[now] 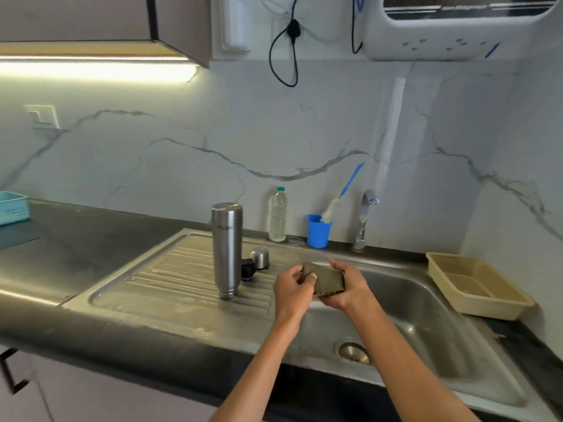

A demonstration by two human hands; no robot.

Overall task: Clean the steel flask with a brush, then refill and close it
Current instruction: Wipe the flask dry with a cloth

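Observation:
The steel flask (227, 249) stands upside down on the sink's ribbed drainboard (170, 269). Behind it lie its steel cap (260, 257) and a black stopper (247, 269). A bottle brush (338, 199) with a blue handle leans in a blue cup (317, 236) by the tap (364, 220). Over the basin's left edge, my left hand (292, 286) and my right hand (345, 289) together hold a greenish scrub pad (327, 278); the left pinches its left end, the right cups it from below.
A clear water bottle (277, 214) stands at the back wall. A beige plastic basket (475, 284) sits right of the steel basin (426, 324), whose drain (353, 353) lies near the front. A teal tray (12, 208) is at far left on the dark counter.

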